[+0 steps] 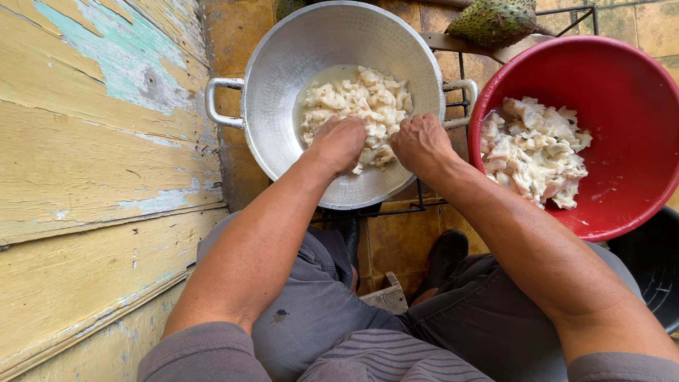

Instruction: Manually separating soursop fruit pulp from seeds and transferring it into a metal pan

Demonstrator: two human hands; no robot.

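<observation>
A large two-handled aluminium pan (283, 78) stands tilted in front of me on a black metal rack. It holds a heap of white fruit pulp (357, 102) in milky liquid. My left hand (338, 143) is curled down into the near side of the pulp, fingers hidden in it. My right hand (421, 143) is closed on pulp right beside it, near the pan's right rim. A red plastic bowl (629, 106) to the right contains another pile of white pulp (534, 152).
A yellow plank wall with peeling turquoise paint (92, 141) runs along the left. A green spiky fruit (495, 21) lies at the top behind the red bowl. A black tub (654, 269) sits at the lower right. My knees and a dark shoe (442, 258) are below.
</observation>
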